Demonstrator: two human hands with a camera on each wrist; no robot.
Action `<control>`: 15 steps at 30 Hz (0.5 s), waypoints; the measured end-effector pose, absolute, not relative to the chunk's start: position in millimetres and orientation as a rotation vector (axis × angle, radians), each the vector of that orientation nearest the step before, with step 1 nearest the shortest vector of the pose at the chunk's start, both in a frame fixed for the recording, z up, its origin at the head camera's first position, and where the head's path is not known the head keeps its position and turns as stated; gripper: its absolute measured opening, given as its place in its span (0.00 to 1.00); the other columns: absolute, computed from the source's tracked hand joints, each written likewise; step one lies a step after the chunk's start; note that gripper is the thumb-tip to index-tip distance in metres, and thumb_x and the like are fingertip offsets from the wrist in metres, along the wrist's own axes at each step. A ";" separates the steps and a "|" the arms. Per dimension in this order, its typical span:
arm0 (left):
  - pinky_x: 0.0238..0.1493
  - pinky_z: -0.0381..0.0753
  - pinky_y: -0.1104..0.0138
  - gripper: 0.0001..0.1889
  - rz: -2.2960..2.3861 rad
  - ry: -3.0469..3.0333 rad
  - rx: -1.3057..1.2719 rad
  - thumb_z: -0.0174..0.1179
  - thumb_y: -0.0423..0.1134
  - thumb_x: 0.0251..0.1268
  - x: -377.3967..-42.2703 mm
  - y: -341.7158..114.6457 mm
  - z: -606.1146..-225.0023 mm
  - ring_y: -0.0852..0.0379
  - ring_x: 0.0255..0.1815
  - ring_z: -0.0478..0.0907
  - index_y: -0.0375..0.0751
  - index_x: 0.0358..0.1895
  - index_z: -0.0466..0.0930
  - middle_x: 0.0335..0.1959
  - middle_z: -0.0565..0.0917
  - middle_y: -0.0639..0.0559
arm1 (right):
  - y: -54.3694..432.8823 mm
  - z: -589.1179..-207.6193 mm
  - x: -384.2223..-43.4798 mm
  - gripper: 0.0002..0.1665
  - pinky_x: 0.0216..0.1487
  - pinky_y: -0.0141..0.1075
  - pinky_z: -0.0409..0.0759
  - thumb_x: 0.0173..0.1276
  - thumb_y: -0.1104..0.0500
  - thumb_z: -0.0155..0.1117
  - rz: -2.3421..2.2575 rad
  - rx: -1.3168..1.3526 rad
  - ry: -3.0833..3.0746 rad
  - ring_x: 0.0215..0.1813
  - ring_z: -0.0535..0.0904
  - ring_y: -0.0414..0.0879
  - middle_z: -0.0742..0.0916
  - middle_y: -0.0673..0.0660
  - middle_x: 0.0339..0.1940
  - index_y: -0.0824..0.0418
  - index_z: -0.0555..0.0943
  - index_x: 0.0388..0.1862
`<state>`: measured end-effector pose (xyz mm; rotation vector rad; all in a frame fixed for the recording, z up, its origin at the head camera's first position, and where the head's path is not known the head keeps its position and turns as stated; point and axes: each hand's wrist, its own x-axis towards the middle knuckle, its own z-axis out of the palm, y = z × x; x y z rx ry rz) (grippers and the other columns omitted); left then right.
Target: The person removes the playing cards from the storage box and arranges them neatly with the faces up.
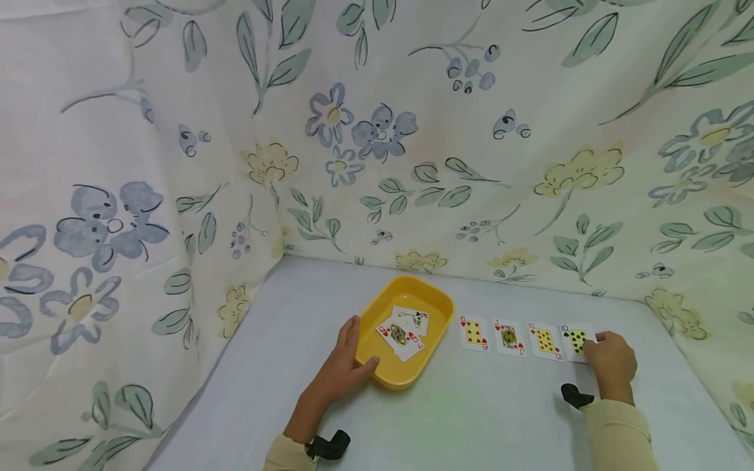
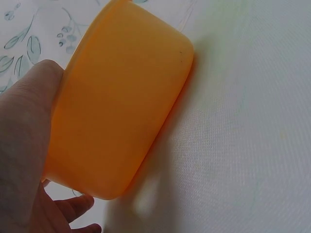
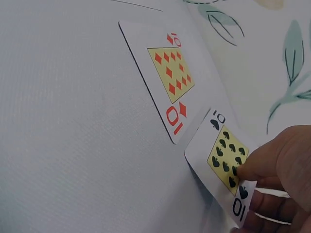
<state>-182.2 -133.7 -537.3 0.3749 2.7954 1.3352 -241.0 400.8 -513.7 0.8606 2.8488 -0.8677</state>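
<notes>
The flat, smooth rectangular ten of spades [image 1: 574,340] sits at the row's right end, just beside the ten of diamonds [image 1: 545,341], above finely textured white cloth [image 1: 471,418]. The right hand [image 1: 612,360] pinches its edge, thumb uppermost. The left hand [image 1: 340,369], fingers extended, thumb spread apart, touches the round-cornered yellow tray [image 1: 400,375], forearm slanting inward.
</notes>
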 end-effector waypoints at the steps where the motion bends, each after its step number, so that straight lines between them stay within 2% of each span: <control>1: 0.73 0.61 0.43 0.51 1.335 2.797 0.377 0.62 0.53 0.70 -182.3 -133.6 -537.3 0.41 0.80 0.55 0.38 0.84 0.39 0.84 0.44 0.43 | 401.6 -514.1 -241.4 0.29 0.55 0.62 0.72 0.69 0.61 0.52 -0.849 0.858 2.846 0.55 0.72 0.74 0.76 0.81 0.56 0.83 0.69 0.60; 5: 0.73 0.61 0.44 0.51 1.324 2.798 0.361 0.62 0.53 0.70 -181.0 -132.8 -537.3 0.42 0.80 0.55 0.38 0.84 0.40 0.84 0.44 0.43 | 402.8 -516.1 -242.5 0.28 0.53 0.61 0.73 0.67 0.62 0.55 -0.790 0.846 2.840 0.53 0.73 0.73 0.77 0.80 0.53 0.83 0.69 0.58; 10: 0.73 0.61 0.45 0.51 1.315 2.795 0.339 0.61 0.54 0.69 -178.7 -132.4 -537.4 0.42 0.79 0.55 0.38 0.84 0.40 0.84 0.44 0.44 | 401.1 -518.9 -243.6 0.29 0.55 0.61 0.73 0.65 0.62 0.56 -0.712 0.845 2.843 0.55 0.72 0.74 0.76 0.80 0.56 0.83 0.68 0.60; 15: 0.74 0.61 0.45 0.51 1.316 2.800 0.352 0.61 0.53 0.70 -179.9 -132.2 -537.0 0.42 0.80 0.55 0.39 0.84 0.39 0.84 0.43 0.44 | 399.7 -521.0 -241.8 0.31 0.56 0.63 0.71 0.65 0.62 0.56 -0.726 0.854 2.873 0.56 0.68 0.77 0.73 0.82 0.54 0.83 0.66 0.61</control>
